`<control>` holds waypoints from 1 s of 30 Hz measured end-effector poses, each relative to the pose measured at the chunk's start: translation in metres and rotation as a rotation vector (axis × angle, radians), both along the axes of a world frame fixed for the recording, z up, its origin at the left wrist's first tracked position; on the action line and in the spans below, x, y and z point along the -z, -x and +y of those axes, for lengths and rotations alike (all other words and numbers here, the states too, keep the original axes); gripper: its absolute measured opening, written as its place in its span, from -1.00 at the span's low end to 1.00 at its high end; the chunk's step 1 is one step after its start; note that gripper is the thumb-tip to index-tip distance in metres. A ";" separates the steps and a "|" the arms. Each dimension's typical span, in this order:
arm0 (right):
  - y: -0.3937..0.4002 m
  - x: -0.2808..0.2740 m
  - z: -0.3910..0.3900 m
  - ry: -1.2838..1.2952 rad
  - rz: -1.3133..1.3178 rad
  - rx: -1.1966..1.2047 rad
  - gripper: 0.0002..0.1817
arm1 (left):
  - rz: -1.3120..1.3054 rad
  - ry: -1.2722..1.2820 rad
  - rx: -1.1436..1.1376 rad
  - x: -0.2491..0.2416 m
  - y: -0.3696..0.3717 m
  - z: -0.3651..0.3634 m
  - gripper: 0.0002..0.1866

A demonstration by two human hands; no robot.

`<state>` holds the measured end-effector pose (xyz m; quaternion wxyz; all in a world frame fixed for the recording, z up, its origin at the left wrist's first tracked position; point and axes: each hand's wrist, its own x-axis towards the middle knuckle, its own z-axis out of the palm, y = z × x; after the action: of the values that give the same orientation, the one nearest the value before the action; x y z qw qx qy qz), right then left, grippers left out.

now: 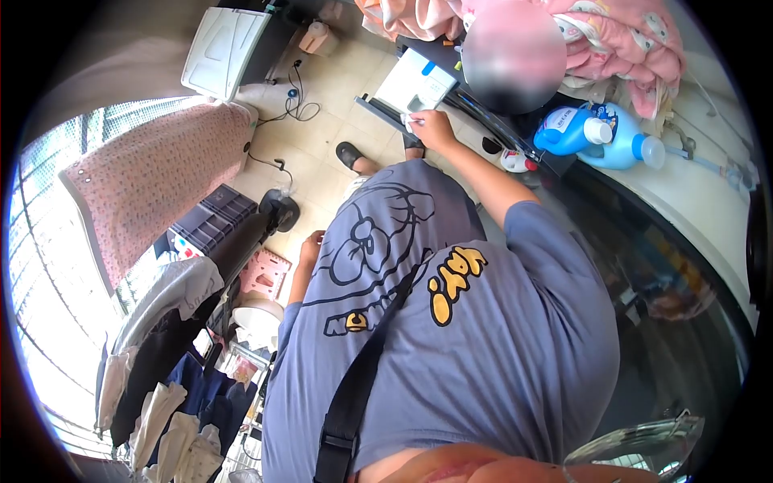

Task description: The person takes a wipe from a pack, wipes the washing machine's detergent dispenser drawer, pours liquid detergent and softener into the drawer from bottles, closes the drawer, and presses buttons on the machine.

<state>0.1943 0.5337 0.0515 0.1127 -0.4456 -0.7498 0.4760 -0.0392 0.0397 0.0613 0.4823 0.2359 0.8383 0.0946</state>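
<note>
My right hand is reaching forward, fingers closed round a small white item whose kind I cannot tell. It is at the front of a pulled-out drawer with a white tray, which carries a blue piece. The drawer's dark front edge lies just left of my fingers. Low at my side hangs my left hand, partly covered by my grey shirt, with its fingers mostly hidden.
Blue bottles stand on the right near a pink patterned cloth. A red-and-white container sits below them. On the left are an ironing-board-like pink panel, a dark crate and hanging clothes. A cable lies on the floor.
</note>
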 end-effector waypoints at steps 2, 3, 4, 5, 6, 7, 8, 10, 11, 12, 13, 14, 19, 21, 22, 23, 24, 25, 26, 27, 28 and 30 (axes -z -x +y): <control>0.019 -0.004 0.005 0.003 -0.021 -0.047 -0.78 | -0.030 -0.084 -0.094 0.018 0.008 -0.018 -0.66; 0.031 -0.002 0.006 -0.058 0.044 -0.082 -0.78 | 0.007 -0.099 -0.070 0.028 0.011 -0.025 -0.67; 0.043 0.004 0.007 -0.118 0.106 -0.114 -0.79 | -0.001 -0.087 -0.062 0.024 0.012 -0.023 -0.67; 0.056 0.008 0.009 -0.097 0.125 -0.085 -0.78 | -0.010 -0.081 -0.054 0.020 0.013 -0.019 -0.67; 0.062 0.007 0.012 -0.078 0.084 -0.079 -0.78 | -0.018 -0.077 -0.050 0.015 0.014 -0.012 -0.67; 0.068 0.003 0.016 -0.057 0.045 -0.073 -0.77 | -0.023 -0.088 -0.040 0.006 0.015 -0.006 -0.67; 0.071 0.000 0.017 -0.034 0.006 -0.067 -0.76 | 0.011 -0.058 0.000 -0.012 0.013 0.007 -0.66; 0.064 0.000 0.016 -0.041 -0.036 -0.085 -0.76 | 0.077 -0.001 0.080 -0.053 0.003 0.043 -0.66; 0.056 0.001 0.013 -0.063 -0.072 -0.106 -0.76 | 0.075 0.013 0.076 -0.056 0.003 0.043 -0.65; 0.047 0.003 0.013 -0.088 -0.109 -0.125 -0.76 | 0.073 0.024 0.073 -0.057 0.003 0.044 -0.65; 0.038 0.002 0.011 -0.064 -0.153 -0.132 -0.76 | 0.069 0.035 0.070 -0.056 0.003 0.044 -0.65; 0.027 0.000 0.008 -0.056 -0.161 -0.128 -0.78 | 0.066 0.037 0.083 -0.056 0.003 0.043 -0.64; -0.016 -0.006 0.006 0.048 -0.177 -0.109 -0.80 | 0.050 0.008 0.089 -0.049 0.005 0.038 -0.63; -0.021 -0.005 0.007 0.081 -0.193 -0.130 -0.79 | 0.047 0.027 0.069 -0.050 0.005 0.039 -0.63; -0.017 -0.005 0.008 0.059 -0.182 -0.121 -0.79 | 0.046 0.038 0.058 -0.051 0.004 0.041 -0.63; -0.013 -0.004 0.005 0.040 -0.171 -0.109 -0.79 | 0.055 0.026 0.069 -0.052 0.005 0.042 -0.63; -0.007 -0.007 0.001 0.025 -0.161 -0.097 -0.78 | 0.063 0.017 0.082 -0.053 0.005 0.041 -0.62; 0.002 -0.012 0.001 -0.022 -0.131 -0.110 -0.80 | 0.072 0.006 0.093 -0.054 0.005 0.041 -0.62; 0.015 -0.012 0.004 -0.034 -0.151 -0.120 -0.78 | 0.073 0.007 0.083 -0.053 0.006 0.043 -0.62; 0.030 -0.009 0.008 -0.044 -0.170 -0.129 -0.76 | 0.075 0.010 0.073 -0.054 0.006 0.044 -0.62; 0.042 -0.004 0.008 -0.047 -0.192 -0.139 -0.74 | 0.073 0.020 0.063 -0.056 0.005 0.039 -0.62; 0.071 0.010 0.017 -0.063 -0.132 -0.156 -0.76 | 0.069 0.014 0.078 -0.055 0.005 0.030 -0.62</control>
<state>0.1229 0.5510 0.0411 0.0396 -0.4124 -0.8026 0.4291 -0.0447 0.0696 0.1160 0.4581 0.2683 0.8452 0.0617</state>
